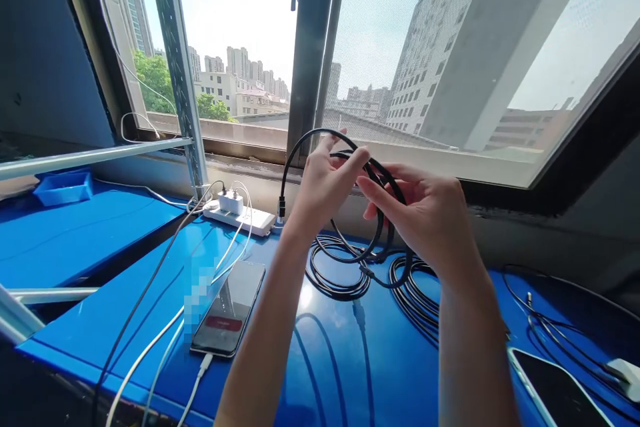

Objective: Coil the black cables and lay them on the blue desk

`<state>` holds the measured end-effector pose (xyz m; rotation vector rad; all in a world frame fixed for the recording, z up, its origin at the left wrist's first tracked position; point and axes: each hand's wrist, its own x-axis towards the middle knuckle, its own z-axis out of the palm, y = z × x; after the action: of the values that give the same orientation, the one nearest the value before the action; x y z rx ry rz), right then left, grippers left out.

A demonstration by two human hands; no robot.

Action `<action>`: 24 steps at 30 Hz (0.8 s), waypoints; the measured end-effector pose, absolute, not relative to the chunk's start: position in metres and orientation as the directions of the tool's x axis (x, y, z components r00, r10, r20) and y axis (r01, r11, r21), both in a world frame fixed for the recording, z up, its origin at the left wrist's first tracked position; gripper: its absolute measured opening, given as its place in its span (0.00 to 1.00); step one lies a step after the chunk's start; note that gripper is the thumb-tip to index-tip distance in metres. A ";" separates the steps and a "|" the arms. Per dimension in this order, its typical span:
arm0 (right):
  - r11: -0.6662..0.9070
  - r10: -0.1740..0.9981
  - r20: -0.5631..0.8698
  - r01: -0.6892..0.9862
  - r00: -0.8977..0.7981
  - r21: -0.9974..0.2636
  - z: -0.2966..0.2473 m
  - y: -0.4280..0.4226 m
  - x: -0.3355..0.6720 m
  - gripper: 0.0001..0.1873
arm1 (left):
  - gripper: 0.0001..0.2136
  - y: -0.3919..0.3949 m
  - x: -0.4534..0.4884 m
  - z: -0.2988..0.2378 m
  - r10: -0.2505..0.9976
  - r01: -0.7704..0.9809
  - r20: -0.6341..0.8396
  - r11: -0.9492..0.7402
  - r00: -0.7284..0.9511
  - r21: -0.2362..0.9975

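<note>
Blue desk [350, 373] below a window [240, 47], with city blocks outside. Both my hands are raised above the desk, close to the sill.

My left hand [325, 187] is closed on a black cable [300, 147], thumb and fingers pinched at the top of its loop. The cable arcs up over that hand and drops on the left to a plug end that hangs free just beside the power strip [240, 217].

My right hand [425, 220] is half curled, its fingers gripping the same loop right beside the left hand's fingertips. The loop's lower turns hang between my two wrists, down near the desk.

More black coils [340, 280] lie flat on the desk directly under the hands. I cannot tell whether they join the held cable.

One phone [230, 307] lies face up left of my left forearm, among white leads. A second phone [555, 387] lies at the lower right.
</note>
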<state>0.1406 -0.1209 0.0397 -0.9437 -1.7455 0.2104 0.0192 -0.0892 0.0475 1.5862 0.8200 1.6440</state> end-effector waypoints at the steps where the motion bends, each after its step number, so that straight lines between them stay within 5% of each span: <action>1: 0.673 0.689 0.719 0.452 -0.094 -0.586 0.040 -0.122 0.141 0.19 | 0.26 -0.089 0.018 0.048 0.836 -0.049 0.549 -0.549 -0.009 0.834; 9: 0.641 0.672 0.727 0.384 0.140 -0.665 0.045 -0.119 0.163 0.16 | 0.16 -0.098 0.006 0.058 0.834 -0.127 0.542 -0.551 -0.102 0.825; 15: 0.696 0.480 0.708 0.267 0.518 -0.667 0.051 -0.117 0.205 0.13 | 0.02 -0.094 -0.009 0.065 0.706 -0.455 0.445 -0.701 -0.551 0.549; 18: 0.720 0.375 0.603 0.189 0.704 -0.668 0.054 -0.124 0.226 0.13 | 0.09 -0.093 -0.025 0.064 0.608 -0.477 0.301 -0.779 -0.735 0.407; 24: 0.673 0.459 0.620 0.206 0.637 -0.710 0.051 -0.127 0.241 0.26 | 0.22 -0.100 -0.031 0.067 0.592 -0.425 0.475 -0.803 -0.651 0.418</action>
<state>0.2408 -0.1274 0.0506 -0.8471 -0.8946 0.1658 -0.0313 -0.1000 0.0669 0.8217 0.3640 2.4050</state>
